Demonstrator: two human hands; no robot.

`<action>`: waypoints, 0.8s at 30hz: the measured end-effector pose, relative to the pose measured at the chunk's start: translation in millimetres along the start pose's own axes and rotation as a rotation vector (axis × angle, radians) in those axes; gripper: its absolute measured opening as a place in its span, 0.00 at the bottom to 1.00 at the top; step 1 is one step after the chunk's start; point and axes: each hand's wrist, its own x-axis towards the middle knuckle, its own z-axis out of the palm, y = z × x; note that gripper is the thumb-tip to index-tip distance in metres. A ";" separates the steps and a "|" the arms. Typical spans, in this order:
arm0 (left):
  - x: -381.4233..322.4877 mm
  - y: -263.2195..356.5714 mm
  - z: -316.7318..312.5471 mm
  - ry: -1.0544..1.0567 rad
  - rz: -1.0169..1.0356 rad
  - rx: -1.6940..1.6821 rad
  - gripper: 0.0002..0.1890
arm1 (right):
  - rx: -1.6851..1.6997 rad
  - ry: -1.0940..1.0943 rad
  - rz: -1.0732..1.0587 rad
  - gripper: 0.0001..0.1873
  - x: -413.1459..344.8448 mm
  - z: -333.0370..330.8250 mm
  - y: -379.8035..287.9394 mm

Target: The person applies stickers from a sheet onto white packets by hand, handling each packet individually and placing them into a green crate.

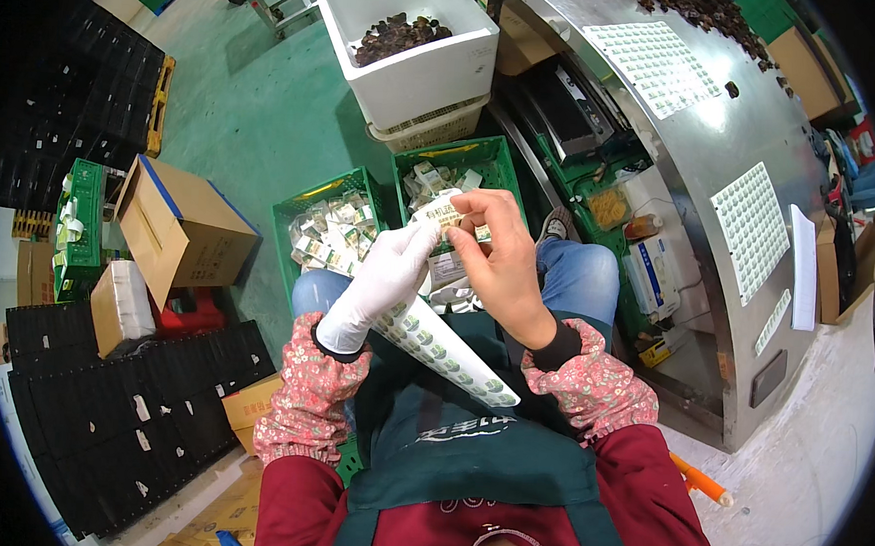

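Note:
My left hand (390,271), in a white glove, holds a small labelled package (440,218) in front of me, together with a long sheet of round green stickers (445,350) that hangs down over my apron. My bare right hand (504,257) has its thumb and forefinger at the package's right side; whether a sticker is between them cannot be told. Beneath and beyond the hands, one green plastic crate (285,244) holds many small labelled packs (337,232). Another green crate (504,166) beside it holds similar packs, partly hidden by my hands.
A white foam box (416,85) with dark brown pieces (400,37) stands ahead. On the right, a steel table (751,140) bears sticker sheets (655,66) and a phone-like dark object (768,379). To the left are a cardboard box (204,244) and black folded crates (131,413).

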 end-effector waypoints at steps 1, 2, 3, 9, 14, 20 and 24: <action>0.0 0.8 -0.1 0.000 -0.008 0.028 0.18 | -0.103 0.020 -0.067 0.17 -1.5 1.9 1.6; 0.2 0.9 0.2 -0.001 -0.015 0.056 0.18 | -0.206 0.040 -0.133 0.18 -3.4 4.2 2.9; 0.5 0.3 0.3 0.017 0.035 0.121 0.18 | -0.308 0.056 -0.203 0.18 -4.1 6.4 4.6; -0.7 3.9 2.1 0.056 0.102 0.105 0.18 | 0.258 -0.077 0.329 0.11 1.0 -15.7 30.8; -4.0 11.3 -0.4 -0.067 -0.040 -0.047 0.17 | 0.700 -0.126 0.568 0.04 26.4 -36.2 10.0; -3.4 -3.7 -0.2 -0.103 -0.067 0.090 0.18 | 0.529 -0.017 0.381 0.06 50.4 -32.4 -7.0; 2.3 -5.5 -6.4 0.009 -0.065 -0.114 0.16 | 0.484 -0.013 0.380 0.11 40.7 -37.6 -6.3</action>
